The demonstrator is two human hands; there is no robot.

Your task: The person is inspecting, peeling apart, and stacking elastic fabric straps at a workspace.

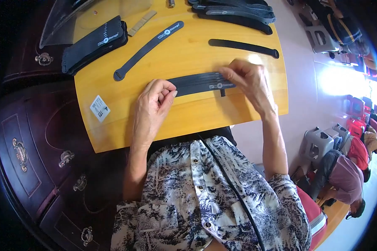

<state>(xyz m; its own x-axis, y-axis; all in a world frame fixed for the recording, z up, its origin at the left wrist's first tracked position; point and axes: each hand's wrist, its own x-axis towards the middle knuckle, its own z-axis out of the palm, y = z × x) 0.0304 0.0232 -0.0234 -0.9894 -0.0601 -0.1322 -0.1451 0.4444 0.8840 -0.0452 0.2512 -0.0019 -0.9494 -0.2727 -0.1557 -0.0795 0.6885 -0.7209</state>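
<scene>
A bundle of black fabric straps (192, 85) lies flat across the wooden board near its front edge, several strips side by side or overlapping. My left hand (153, 102) pinches the bundle's left end between thumb and fingertips. At the other end, my right hand (250, 81) is closed with thumb and fingers together on the straps, covering that end. A short dark tab (223, 92) sticks out below the bundle beside my right hand. Beyond my left hand lies a single black strap (151, 49) with a slotted round end. Another black strap (244, 47) rests beyond my right hand.
A stack of black straps (94, 47) sits at the board's left edge, near a tan strip (142, 23). More straps (238, 14) are piled at the far right. A white label (99, 108) lies front left. Dark drawers (25, 154) flank the board; a person (343, 178) sits at right.
</scene>
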